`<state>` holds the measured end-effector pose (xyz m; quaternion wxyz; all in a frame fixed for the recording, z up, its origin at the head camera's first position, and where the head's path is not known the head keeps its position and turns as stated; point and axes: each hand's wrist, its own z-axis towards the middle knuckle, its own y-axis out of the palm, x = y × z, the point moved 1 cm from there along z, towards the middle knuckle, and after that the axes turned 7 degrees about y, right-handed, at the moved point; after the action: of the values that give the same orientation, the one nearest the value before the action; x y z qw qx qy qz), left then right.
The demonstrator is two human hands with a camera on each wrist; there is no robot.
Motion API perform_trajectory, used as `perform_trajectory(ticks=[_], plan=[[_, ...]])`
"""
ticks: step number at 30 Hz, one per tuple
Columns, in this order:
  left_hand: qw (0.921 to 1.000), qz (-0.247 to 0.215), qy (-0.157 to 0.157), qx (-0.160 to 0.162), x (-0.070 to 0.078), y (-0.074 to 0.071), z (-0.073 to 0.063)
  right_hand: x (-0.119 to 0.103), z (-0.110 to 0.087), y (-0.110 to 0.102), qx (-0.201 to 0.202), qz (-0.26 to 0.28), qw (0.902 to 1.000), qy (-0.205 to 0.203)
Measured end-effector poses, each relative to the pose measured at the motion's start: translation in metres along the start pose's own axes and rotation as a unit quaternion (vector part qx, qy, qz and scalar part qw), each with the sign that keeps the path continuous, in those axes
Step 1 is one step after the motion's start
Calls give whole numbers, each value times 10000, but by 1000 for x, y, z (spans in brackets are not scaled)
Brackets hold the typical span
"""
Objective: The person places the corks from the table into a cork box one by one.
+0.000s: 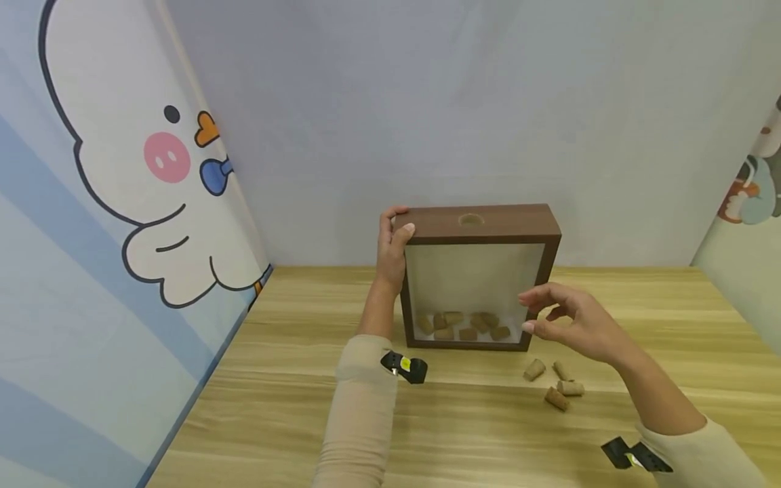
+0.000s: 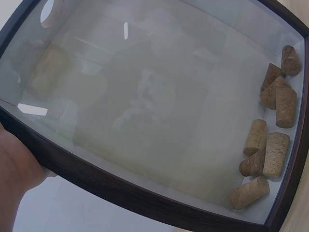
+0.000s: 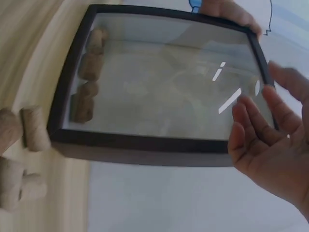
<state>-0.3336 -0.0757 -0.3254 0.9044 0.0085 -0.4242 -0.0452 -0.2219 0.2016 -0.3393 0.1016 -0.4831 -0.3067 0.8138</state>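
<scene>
A dark brown wooden shadow box [image 1: 512, 220] with a clear front stands upright on the table, a round hole [image 1: 471, 219] in its top. Several corks [image 2: 275, 154] lie along the bottom inside it. My left hand [image 1: 392, 251] grips the box's upper left corner, thumb on the front edge of the top. Just in front of the box's right side hovers my right hand [image 1: 576, 322]. Its fingers are loosely bent, thumb apart from them, and nothing lies between them in the right wrist view. Several loose corks [image 1: 570, 388] lie on the table below that hand.
The wood-grain table [image 1: 274, 407] reaches back to a pale cloth wall [image 1: 427, 102]. A curtain with a cartoon bird [image 1: 110, 169] hangs at the left, and another printed panel [image 1: 756, 190] is at the right. Black straps [image 1: 634, 455] are on both wrists.
</scene>
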Motion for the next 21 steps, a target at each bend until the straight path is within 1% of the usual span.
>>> perform_trajectory(ticks=[4, 8, 11, 15, 16, 18, 21], plan=[[10000, -9, 16, -45, 2, -2, 0, 9, -7, 0, -575, 74, 9982, -133], [10000, -44, -15, -82, 7, -3, -1, 23, -14, 1, -948, 91, 9954, -118], [9999, -51, -52, -109, 22, -1, -3, 37, -22, 2, -1067, 107, 9942, -50], [9999, -53, -77, -123, 37, 2, -6, 55, -32, 5, -1061, 59, 9943, 77], [9999, -55, -77, -123, 38, 2, -6, 59, -34, 6, -1051, 6, 9943, 155], [9999, -72, -78, -119, 33, 0, -5, 67, -38, 7, -1072, -76, 9938, 300], [9999, -103, -57, -94, 23, -2, -2, 78, -42, 11, -1199, -260, 9912, 492]])
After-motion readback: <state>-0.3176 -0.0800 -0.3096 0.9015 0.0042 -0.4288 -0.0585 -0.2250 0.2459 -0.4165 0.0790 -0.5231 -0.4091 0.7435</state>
